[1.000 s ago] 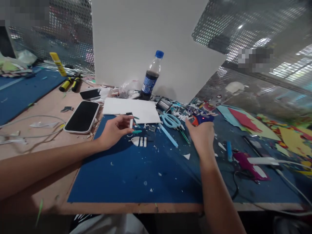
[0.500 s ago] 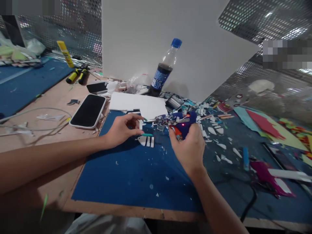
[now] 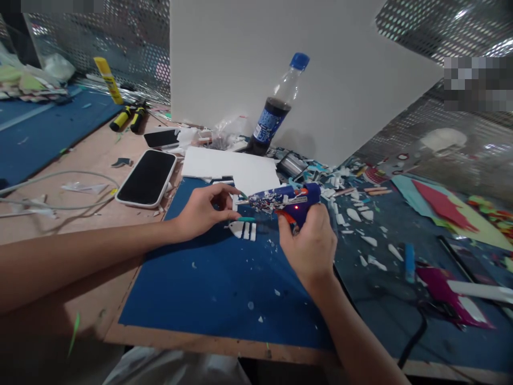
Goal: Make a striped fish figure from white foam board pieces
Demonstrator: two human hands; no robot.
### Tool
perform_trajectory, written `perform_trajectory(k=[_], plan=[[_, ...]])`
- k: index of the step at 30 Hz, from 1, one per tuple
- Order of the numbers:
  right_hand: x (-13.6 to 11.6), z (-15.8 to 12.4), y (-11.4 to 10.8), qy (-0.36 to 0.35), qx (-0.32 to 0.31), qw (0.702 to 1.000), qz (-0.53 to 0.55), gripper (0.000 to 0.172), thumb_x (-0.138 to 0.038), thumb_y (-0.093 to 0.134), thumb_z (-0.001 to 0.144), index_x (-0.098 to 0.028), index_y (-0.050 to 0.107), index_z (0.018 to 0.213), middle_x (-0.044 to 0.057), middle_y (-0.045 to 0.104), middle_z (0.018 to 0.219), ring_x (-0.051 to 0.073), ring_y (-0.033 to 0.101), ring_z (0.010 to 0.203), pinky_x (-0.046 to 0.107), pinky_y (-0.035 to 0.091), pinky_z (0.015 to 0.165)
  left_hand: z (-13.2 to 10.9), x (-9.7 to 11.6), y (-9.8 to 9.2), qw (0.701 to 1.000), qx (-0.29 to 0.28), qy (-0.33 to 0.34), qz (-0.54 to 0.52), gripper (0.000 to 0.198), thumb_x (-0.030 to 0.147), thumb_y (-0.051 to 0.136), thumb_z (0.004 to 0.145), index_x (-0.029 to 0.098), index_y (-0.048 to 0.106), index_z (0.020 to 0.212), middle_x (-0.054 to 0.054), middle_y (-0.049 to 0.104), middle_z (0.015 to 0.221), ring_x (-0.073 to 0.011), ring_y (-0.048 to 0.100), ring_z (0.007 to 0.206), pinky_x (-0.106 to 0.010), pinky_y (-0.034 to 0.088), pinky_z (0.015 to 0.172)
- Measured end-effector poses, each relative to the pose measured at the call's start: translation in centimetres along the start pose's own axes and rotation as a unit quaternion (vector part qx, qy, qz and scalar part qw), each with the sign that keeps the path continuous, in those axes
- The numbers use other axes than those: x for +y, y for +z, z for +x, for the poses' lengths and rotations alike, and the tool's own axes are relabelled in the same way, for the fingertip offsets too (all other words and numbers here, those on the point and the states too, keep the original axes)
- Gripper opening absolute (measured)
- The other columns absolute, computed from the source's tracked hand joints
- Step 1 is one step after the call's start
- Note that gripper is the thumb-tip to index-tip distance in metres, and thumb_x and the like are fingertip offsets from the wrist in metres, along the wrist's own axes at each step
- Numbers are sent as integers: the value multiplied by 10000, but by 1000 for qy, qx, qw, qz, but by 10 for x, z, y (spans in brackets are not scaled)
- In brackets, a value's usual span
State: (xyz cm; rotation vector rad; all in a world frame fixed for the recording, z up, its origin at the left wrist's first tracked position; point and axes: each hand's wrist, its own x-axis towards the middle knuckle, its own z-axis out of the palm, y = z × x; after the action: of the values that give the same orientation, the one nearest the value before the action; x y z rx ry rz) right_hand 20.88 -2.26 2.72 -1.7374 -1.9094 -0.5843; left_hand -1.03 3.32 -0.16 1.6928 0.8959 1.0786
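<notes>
My right hand (image 3: 306,240) is wrapped round the grip of a blue hot glue gun (image 3: 286,198) with an orange trigger and a lit red light. Its nozzle points left, at a small white piece (image 3: 234,202). My left hand (image 3: 208,208) pinches that piece between thumb and fingers; part of it is hidden. Teal nails show on this hand. Just below the fingertips, a white fish-shaped cutout (image 3: 236,230) with separate strips lies on the blue cutting mat (image 3: 216,289).
White sheet (image 3: 236,163) and a tilted cola bottle (image 3: 274,109) are behind my hands. A phone (image 3: 146,179) and pliers (image 3: 128,116) lie left. White scraps (image 3: 355,215), coloured paper (image 3: 444,203) and a black cable (image 3: 414,337) are to the right.
The glue gun has shifted slightly left, its nozzle now closer over the white piece. My left hand keeps its pinch. The whole view has moved a little.
</notes>
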Motion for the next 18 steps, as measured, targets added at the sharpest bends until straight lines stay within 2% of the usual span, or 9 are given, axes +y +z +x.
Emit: perform_trajectory(k=[11,18], plan=[[-2,3,1,-38,50,998,-22,199,-341,468,893,-170,423,984,106,564,825,216,582,669,278,411,462,1,0,1,1000,4,25,-5,355,222,751,718,130,623,1036,18,604,679,-90,572,601,-207,500,559],[-2,3,-1,-36,45,998,-16,192,-353,467,897,-179,423,964,95,555,812,218,565,667,294,427,491,1,-1,1,999,7,33,-7,340,216,754,710,130,620,1010,19,615,669,-87,570,587,-206,495,544]])
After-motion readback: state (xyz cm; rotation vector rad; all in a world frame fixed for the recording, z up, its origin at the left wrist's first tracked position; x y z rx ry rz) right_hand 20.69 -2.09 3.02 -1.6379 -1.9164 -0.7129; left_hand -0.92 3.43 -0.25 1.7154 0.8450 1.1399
